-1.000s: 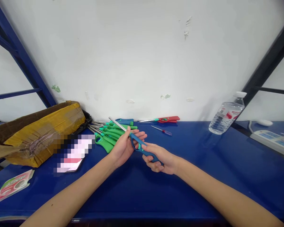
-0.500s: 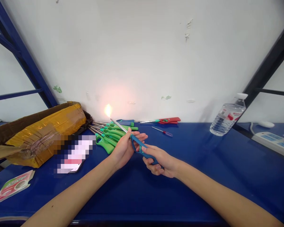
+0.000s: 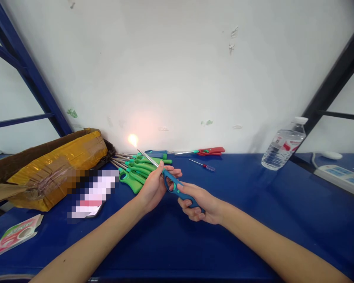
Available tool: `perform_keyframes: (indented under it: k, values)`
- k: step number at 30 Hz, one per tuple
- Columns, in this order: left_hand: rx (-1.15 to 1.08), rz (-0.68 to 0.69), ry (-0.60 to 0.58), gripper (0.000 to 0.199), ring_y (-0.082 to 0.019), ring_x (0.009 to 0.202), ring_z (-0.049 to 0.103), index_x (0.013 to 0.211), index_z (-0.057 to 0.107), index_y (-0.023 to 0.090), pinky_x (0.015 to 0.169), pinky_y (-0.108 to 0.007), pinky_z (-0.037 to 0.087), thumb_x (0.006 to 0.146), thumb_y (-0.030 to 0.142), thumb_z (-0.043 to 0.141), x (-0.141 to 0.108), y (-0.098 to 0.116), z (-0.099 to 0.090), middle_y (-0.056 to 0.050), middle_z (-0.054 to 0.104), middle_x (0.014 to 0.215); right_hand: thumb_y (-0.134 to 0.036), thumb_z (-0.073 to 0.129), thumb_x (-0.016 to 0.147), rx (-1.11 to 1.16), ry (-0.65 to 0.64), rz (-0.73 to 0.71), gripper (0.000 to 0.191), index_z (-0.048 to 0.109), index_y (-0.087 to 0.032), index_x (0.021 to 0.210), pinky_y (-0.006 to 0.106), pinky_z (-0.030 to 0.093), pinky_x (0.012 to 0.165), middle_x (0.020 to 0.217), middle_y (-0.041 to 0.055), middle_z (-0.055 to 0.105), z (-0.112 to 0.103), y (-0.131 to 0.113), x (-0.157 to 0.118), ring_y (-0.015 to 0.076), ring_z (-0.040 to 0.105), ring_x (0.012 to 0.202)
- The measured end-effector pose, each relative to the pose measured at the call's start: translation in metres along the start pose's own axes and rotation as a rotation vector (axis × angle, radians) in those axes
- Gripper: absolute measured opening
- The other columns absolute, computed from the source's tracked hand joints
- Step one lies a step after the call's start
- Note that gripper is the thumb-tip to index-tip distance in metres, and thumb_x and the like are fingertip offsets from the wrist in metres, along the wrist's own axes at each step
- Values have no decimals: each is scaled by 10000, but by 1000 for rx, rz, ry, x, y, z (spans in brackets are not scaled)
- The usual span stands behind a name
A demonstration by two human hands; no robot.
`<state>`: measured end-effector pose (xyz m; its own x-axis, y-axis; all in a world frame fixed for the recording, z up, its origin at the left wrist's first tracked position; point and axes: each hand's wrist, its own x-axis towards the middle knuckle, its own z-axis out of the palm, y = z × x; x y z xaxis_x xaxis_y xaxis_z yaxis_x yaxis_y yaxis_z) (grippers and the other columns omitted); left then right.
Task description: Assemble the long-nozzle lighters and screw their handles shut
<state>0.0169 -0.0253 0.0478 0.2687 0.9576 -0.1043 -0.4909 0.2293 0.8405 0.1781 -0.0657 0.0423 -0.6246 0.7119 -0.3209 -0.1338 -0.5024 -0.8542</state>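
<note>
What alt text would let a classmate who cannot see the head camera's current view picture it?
Two bare hands, left and right, hold a blue long-necked lighter with a flame at its tip, above a blue table. Behind lie green lighters, red ones and a small screwdriver; a taped box sits left, a water bottle right.
</note>
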Motion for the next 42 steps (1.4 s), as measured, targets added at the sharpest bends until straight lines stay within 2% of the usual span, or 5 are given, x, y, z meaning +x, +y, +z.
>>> perform_keyframes:
  k: [9,12,15,19,42]
  values:
    - [-6,19,-19,300,-219,834,698,940,652,135,476,-243,465,996,371,476,0,6,-4,-110,721,907,-460,470,982,12,2,-15,233,488,-254,1089,107,157,330,599,-99,341,0,1,0,27,197,370]
    - [-64,96,9,310,-242,1029,679,1042,658,112,701,-279,552,959,334,458,-1,6,-5,-147,719,1065,-448,473,979,20,-10,-34,217,486,-257,1081,114,159,332,597,-98,348,-1,0,-1,30,200,373]
    - [-133,164,56,379,-246,1201,609,1157,639,91,982,-313,496,884,277,454,0,3,-7,-151,693,1184,-446,478,973,29,-11,-50,209,487,-260,1068,120,152,332,599,-96,356,-2,-2,-2,33,202,376]
    - [-164,174,30,475,-255,1274,560,1245,604,100,1099,-359,422,819,260,467,2,1,-10,-138,661,1267,-441,480,972,45,4,-54,209,486,-255,1068,120,148,332,594,-97,350,-2,-5,-4,34,200,375]
    - [-206,210,-2,456,-306,1257,576,1227,622,79,1082,-419,457,830,271,505,3,14,-13,-180,661,1240,-448,576,930,8,-64,-77,278,493,-279,1134,125,146,347,631,-96,374,-2,-6,-7,25,214,394]
